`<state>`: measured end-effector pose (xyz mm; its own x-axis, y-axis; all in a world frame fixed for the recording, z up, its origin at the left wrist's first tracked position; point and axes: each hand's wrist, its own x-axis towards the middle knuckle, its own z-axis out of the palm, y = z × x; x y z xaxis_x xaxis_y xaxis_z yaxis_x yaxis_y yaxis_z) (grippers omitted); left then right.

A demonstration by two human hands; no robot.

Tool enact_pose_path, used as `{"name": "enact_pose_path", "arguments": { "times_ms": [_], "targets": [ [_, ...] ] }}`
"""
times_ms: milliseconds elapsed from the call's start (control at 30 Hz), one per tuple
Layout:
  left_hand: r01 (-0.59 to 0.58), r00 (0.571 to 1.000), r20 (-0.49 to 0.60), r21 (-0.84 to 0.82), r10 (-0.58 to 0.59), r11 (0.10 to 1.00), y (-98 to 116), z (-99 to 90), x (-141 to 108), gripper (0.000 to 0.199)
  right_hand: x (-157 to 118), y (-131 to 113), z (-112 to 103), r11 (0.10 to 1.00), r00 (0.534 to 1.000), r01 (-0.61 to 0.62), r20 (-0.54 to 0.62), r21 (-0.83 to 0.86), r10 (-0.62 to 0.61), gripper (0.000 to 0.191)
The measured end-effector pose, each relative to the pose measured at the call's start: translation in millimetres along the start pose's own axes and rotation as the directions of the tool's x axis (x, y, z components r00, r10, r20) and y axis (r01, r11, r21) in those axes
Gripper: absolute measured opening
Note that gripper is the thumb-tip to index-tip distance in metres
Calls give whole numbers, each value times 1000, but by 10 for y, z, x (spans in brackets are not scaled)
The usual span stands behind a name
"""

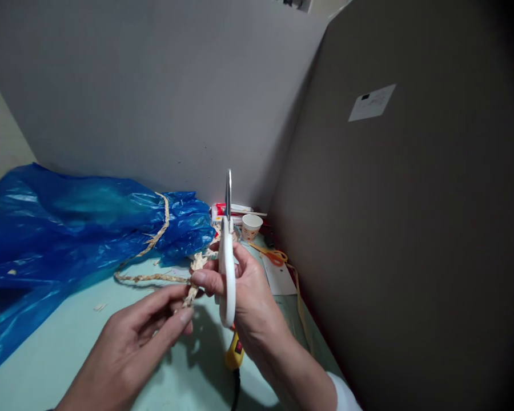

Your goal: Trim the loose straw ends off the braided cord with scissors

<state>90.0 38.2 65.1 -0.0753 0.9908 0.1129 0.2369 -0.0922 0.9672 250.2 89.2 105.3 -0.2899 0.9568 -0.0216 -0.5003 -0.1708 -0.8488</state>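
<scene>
A braided straw cord [156, 277] runs from my hands to the left and loops up over the blue plastic sheet. My left hand [128, 337] pinches the cord's frayed end between thumb and fingers. White-handled scissors [227, 268] hang in my right hand [257, 302], blades pointing up and away. The thumb and fingers of that hand also touch the straw end just above my left fingertips. Some of the right fingers are hidden behind the scissors and straw.
Crumpled blue plastic [81, 211] covers the left of the pale green table [38, 377]. A paper cup [252, 226] and orange-handled scissors [276, 257] lie beyond my right hand. Below it is a yellow tool [234, 355] with a black cable. Grey panels [175, 97] stand behind and right.
</scene>
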Motion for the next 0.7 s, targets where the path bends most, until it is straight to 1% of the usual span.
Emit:
{"name": "enact_pose_path", "arguments": {
  "times_ms": [67, 100, 167, 200, 267, 333, 433, 533, 600, 700],
  "targets": [
    [80, 995, -52, -115, -87, 990, -5, -2, -25, 39, 3, -9, -11, 999, 999, 31, -43, -42, -33, 64],
    [104, 993, -47, -159, -112, 982, 9, -4, -35, 41, 4, -16, -15, 998, 998, 38, -56, -53, -41, 64],
    [168, 985, 11, -266, -171, 949, 67, -5, -43, 39, 4, -28, -19, 998, 997, 44, -53, -47, -47, 62],
    [214, 977, 50, -333, -210, 918, 104, -6, -40, 38, 3, -32, -21, 998, 998, 46, -46, -35, -47, 61],
    [318, 948, 141, -443, -285, 838, 172, -8, -22, 38, 3, -39, -24, 999, 999, 41, -34, -6, -41, 62],
    [390, 921, 210, -488, -329, 781, 209, -14, 2, 35, 4, -44, -25, 1000, 999, 28, -27, 5, -27, 62],
    [423, 906, 227, -494, -357, 760, 182, -35, 28, 27, 6, -52, -24, 1000, 1000, 15, -20, 1, -15, 60],
    [413, 910, 199, -502, -364, 760, 109, -64, 37, 24, 8, -51, -27, 1000, 1000, 21, -12, 16, -21, 60],
    [416, 908, 183, -512, -378, 751, 86, -76, 39, 27, 8, -44, -31, 999, 999, 31, -14, 20, -31, 60],
    [436, 891, 154, -550, -427, 712, 117, -70, 44, 36, 10, -31, -36, 999, 999, 43, -29, 6, -43, 61]
  ]
}}
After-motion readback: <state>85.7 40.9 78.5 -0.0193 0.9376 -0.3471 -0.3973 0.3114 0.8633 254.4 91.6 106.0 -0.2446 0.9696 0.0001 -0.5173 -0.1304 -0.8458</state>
